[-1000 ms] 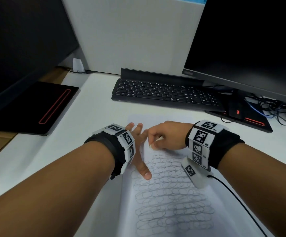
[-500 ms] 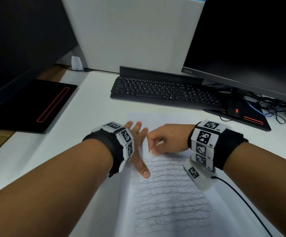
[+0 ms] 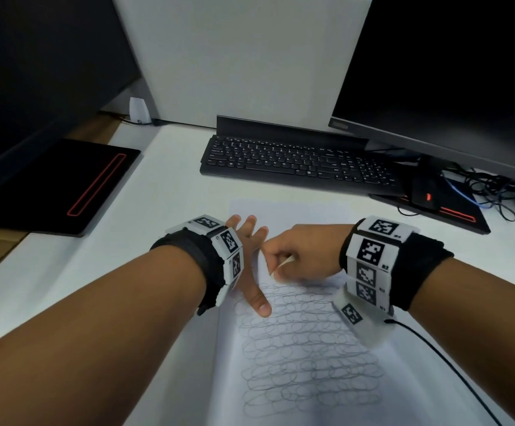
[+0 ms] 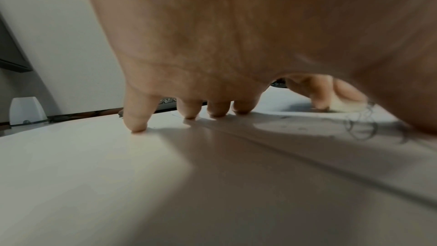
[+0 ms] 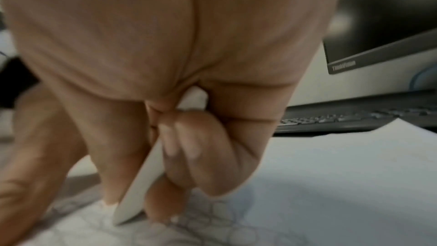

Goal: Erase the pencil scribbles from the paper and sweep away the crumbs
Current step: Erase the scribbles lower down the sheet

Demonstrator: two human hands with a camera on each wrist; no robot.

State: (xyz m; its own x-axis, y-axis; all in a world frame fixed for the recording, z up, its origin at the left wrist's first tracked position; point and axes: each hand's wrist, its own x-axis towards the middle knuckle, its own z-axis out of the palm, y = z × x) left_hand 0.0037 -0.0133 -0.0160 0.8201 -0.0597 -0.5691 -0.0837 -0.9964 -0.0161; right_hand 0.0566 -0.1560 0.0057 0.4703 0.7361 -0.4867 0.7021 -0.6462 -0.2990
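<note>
White desk (image 3: 170,192) holds a flat sheet of white paper (image 3: 281,210) covered with grey looping pencil scribbles (image 3: 305,348). Behind the paper sits a black computer keyboard (image 3: 296,162), and a big dark screen (image 3: 453,72) stands over it on the right. A black pad with a red line (image 3: 74,186) lies off to the left, and a small white plastic stand (image 3: 138,110) sits by the wall. Tangled black wires (image 3: 490,192) pile up under the screen.

The left hand (image 3: 247,256) is spread out, fingers straight, pressing down on the paper's left edge. The right hand (image 3: 302,250) curls round a thin white eraser (image 3: 282,264), whose tip touches the top of the scribbles.

From above, the right hand hides most of the eraser. The right wrist view shows it (image 5: 141,175) long and flat, pinched between thumb and fingers (image 5: 187,147). The left wrist view shows four fingertips (image 4: 136,124) on the desk and paper.
</note>
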